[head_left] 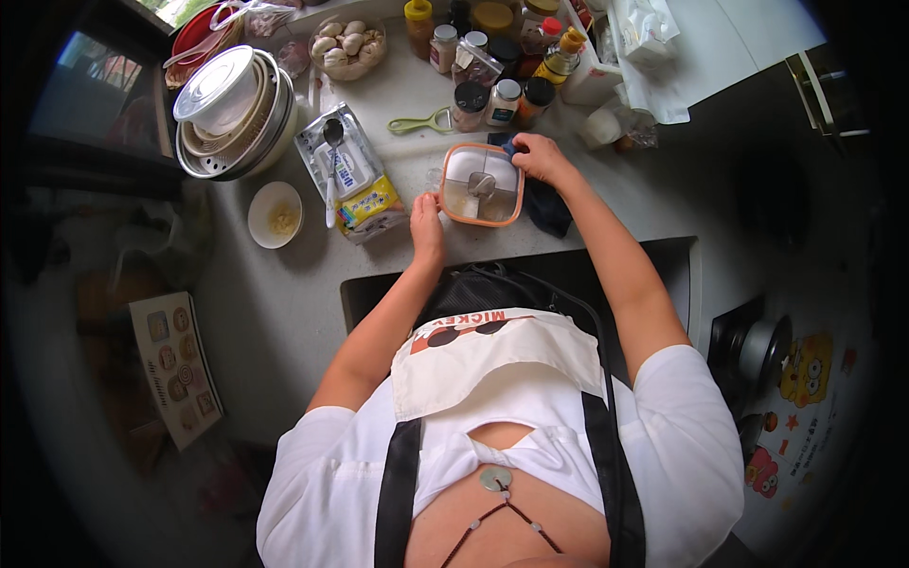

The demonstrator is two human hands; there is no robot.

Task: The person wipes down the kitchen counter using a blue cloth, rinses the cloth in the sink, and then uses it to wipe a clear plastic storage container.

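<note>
Hands frame a square orange-rimmed container [481, 185] on the pale counter [284, 293]: the left hand [426, 225] grips its near-left handle, and the right hand [540, 157] rests curled on its far-right corner, over a dark cloth [549, 208]. Left of it lie a packet [352, 170] with a spoon [331, 166] and a small white bowl [275, 214]; jars [502, 99] stand beyond.

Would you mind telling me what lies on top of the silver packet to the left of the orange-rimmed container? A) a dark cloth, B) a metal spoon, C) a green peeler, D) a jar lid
B: a metal spoon rests lengthwise on the silver packet, while the green peeler lies apart on the counter and the dark cloth sits beside the container, on its other side.
</note>
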